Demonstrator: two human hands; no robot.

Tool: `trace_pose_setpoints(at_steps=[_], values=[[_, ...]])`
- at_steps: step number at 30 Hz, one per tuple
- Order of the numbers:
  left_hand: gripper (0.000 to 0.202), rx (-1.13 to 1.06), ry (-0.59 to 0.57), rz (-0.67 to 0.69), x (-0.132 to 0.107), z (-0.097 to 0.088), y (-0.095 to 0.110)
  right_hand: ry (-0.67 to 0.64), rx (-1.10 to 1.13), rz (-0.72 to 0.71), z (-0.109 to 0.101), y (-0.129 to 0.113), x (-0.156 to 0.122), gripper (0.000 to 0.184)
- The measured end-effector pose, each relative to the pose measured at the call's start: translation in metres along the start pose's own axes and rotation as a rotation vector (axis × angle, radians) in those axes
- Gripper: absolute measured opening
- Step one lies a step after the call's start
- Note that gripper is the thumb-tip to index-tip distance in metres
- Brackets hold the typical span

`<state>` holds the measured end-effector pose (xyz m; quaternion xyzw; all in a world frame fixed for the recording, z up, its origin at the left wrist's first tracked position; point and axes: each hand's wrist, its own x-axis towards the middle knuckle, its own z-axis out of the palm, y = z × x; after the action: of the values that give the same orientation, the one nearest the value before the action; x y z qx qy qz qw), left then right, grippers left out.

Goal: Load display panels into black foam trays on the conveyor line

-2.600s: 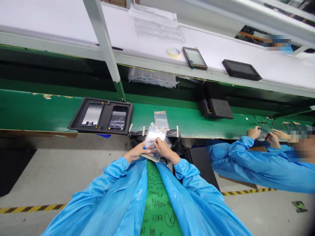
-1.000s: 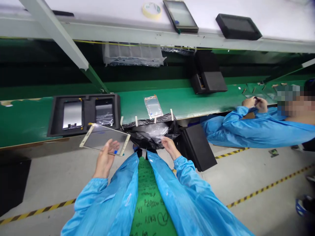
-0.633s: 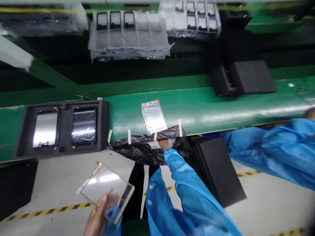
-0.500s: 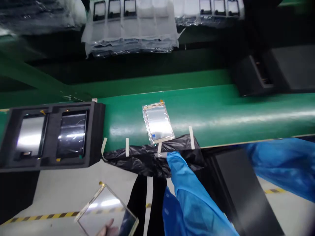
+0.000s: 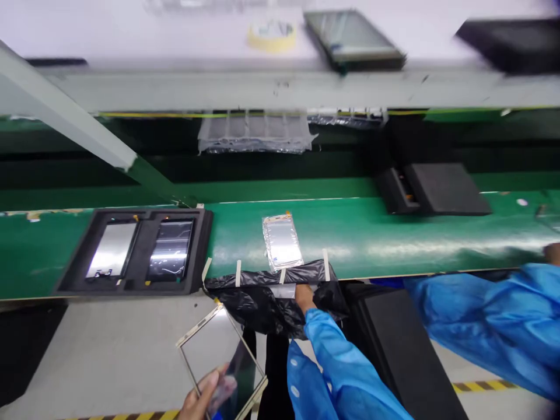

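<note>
Wears glossy blue coat (image 5: pixel 307 382), pale round buttons (image 5: pixel 295 391), long sleeve (image 5: pixel 345 367); black trousers (image 5: pixel 275 379). Left hand (image 5: pixel 205 395), right hand (image 5: pixel 305 297) bare.

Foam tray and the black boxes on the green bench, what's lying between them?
In the head view, a clear-wrapped panel lies on the green bench between them, beside the taped black bag.

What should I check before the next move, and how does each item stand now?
1. Left hand holding the clear panel: ok.
2. Right hand out of the black bag: not ok, it reaches into the opening.
3. Right hand's grip: cannot tell, fingertips hidden.
4. Bag fastened to the green bench: ok, pale tape strips at its edge.
5. Wrapped panel lying on the bench: ok.
6. Free slot in the dark tray: not ok, silver panel and dark panel occupy both.
</note>
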<state>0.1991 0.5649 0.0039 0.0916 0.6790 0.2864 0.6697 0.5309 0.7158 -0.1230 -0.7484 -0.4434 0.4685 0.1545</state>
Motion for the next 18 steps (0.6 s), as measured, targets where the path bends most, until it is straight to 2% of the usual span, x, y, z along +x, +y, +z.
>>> trace_pose_setpoints(at_steps=[2,4,6,8,9,11,13,14,16,18], values=[[0.069,0.012,-0.076,0.063,-0.010,0.006,0.019,0.025,-0.024,0.070,-0.004,-0.020,-0.045,0.019],[0.066,0.052,-0.158,0.147,-0.021,0.014,0.040,-0.005,0.077,0.071,-0.001,-0.040,-0.098,0.026],[0.063,0.141,-0.247,0.243,-0.032,0.024,0.062,-0.102,0.350,-0.020,0.006,-0.059,-0.150,0.036],[0.060,0.239,-0.347,0.346,-0.046,0.038,0.083,-0.175,0.604,-0.179,0.013,-0.080,-0.193,0.052],[0.058,0.265,-0.405,0.394,-0.054,0.046,0.094,-0.162,0.661,-0.253,0.013,-0.090,-0.210,0.059],[0.060,0.252,-0.557,0.441,-0.071,0.063,0.111,-0.026,0.646,-0.343,0.002,-0.110,-0.232,0.064],[0.067,0.173,-0.715,0.431,-0.089,0.078,0.124,0.156,0.625,-0.394,-0.032,-0.132,-0.240,0.062],[0.070,0.131,-0.771,0.424,-0.097,0.084,0.128,0.238,0.620,-0.424,-0.059,-0.145,-0.241,0.060],[0.070,0.088,-0.814,0.431,-0.108,0.089,0.133,0.384,0.592,-0.514,-0.129,-0.179,-0.236,0.060],[0.064,0.087,-0.773,0.441,-0.110,0.086,0.131,0.537,0.486,-0.616,-0.213,-0.224,-0.225,0.062]])
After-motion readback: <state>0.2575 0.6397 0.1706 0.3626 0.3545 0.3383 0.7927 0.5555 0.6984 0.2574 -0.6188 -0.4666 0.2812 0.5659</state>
